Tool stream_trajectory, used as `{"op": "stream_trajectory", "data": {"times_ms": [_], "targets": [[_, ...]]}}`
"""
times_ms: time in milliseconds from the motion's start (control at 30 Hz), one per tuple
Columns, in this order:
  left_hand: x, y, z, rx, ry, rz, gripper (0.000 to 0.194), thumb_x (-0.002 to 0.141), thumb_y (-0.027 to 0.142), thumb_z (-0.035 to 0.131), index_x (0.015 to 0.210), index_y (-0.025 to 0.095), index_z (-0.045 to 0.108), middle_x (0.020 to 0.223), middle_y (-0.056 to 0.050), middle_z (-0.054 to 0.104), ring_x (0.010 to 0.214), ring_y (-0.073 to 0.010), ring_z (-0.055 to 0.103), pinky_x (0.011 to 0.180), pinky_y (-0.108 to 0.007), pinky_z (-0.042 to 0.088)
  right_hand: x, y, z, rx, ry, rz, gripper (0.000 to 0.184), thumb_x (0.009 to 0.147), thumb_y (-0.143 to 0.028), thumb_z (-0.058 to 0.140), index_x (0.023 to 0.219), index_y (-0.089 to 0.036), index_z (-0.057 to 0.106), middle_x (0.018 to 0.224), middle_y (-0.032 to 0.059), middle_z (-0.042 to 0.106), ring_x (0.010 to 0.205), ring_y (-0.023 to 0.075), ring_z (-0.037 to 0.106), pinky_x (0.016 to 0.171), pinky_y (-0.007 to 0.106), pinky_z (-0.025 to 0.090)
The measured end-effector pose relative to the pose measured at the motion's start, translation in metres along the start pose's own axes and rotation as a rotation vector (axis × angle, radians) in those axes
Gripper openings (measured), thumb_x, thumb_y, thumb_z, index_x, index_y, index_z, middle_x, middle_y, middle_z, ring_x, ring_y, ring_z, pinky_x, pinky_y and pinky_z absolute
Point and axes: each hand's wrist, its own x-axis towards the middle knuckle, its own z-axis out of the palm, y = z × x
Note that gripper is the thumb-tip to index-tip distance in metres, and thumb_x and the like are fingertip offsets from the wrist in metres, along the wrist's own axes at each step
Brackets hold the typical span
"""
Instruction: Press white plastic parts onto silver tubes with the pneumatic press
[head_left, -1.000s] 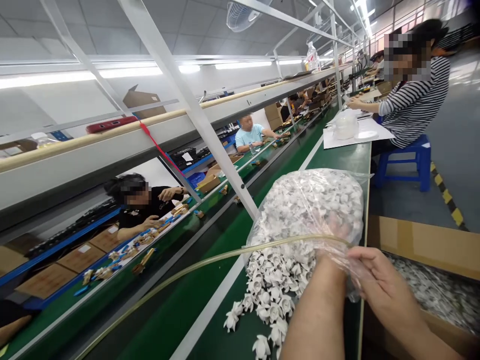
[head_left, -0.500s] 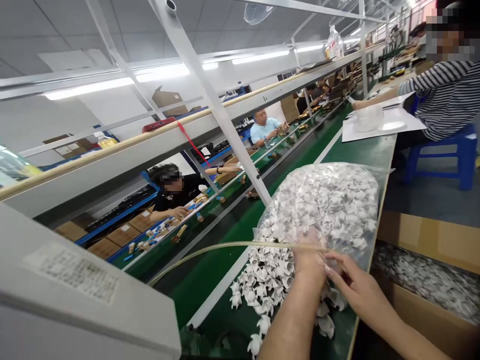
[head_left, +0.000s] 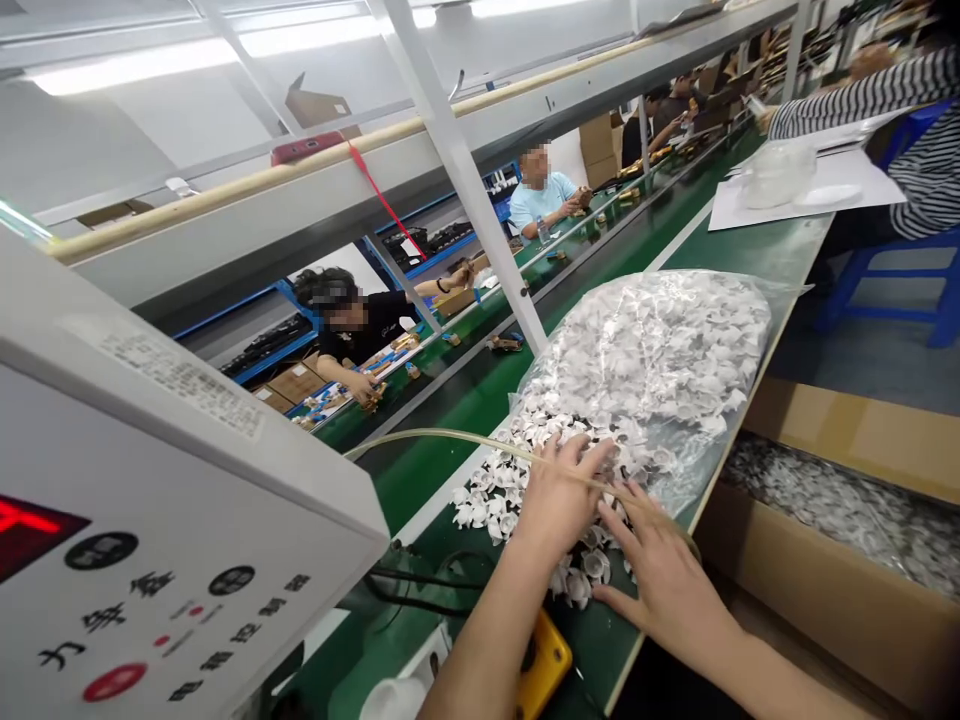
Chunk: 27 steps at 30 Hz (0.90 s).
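Note:
A clear plastic bag [head_left: 660, 350] full of small white plastic parts lies on the green bench, with several loose white parts [head_left: 491, 495] spilled at its mouth. My left hand [head_left: 559, 500] lies flat on that spilled pile, fingers stretched out. My right hand [head_left: 664, 565] rests beside it, fingers spread over the parts near the bench edge. A thin clear tube [head_left: 450, 440] runs across the pile and over both hands.
A white control box [head_left: 157, 500] with a red display fills the lower left. A yellow object [head_left: 544, 660] sits under my left forearm. A cardboard box [head_left: 840, 520] of small parts stands right of the bench. Other people work along the green conveyor [head_left: 465, 400].
The view dropped and swung left, bringing the control box in. Both hands came out of the bag's mouth and now lie spread flat on the spilled parts.

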Motion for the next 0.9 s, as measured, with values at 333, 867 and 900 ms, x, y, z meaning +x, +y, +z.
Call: {"op": "stream_trajectory", "data": {"times_ms": [333,867,900], "targets": [[-0.054,-0.03,-0.016,-0.08,0.093,-0.301,0.041,0.089,0.009,0.033,0.119,0.026,0.057,0.117,-0.006,0.058,0.112,-0.0215,0.05,0.094,-0.036,0.042,0.041,-0.013,0.01,0.046,-0.036,-0.04,0.071,0.08,-0.042,0.063,0.142,-0.025,0.032,0.153,0.0116,0.017,0.138,0.0384,0.013,0.101,0.059,0.034],[-0.07,-0.021,-0.028,-0.187,0.222,-0.532,0.027,0.09,0.011,0.04,0.105,0.018,0.062,0.11,-0.006,0.063,0.106,-0.0165,0.055,0.094,-0.033,0.042,0.066,-0.021,0.014,0.159,0.093,-0.133,0.033,0.094,-0.034,0.045,0.124,-0.025,0.053,0.143,0.0075,0.041,0.136,0.0294,0.025,0.108,0.058,0.024],[-0.075,-0.013,-0.028,-0.182,0.209,-0.522,0.029,0.09,0.012,0.039,0.107,0.019,0.061,0.111,-0.005,0.063,0.106,-0.0157,0.055,0.093,-0.03,0.042,0.063,-0.019,0.012,0.184,0.114,-0.131,0.031,0.094,-0.032,0.044,0.122,-0.025,0.053,0.141,0.0076,0.043,0.136,0.0282,0.026,0.109,0.057,0.025]]}}
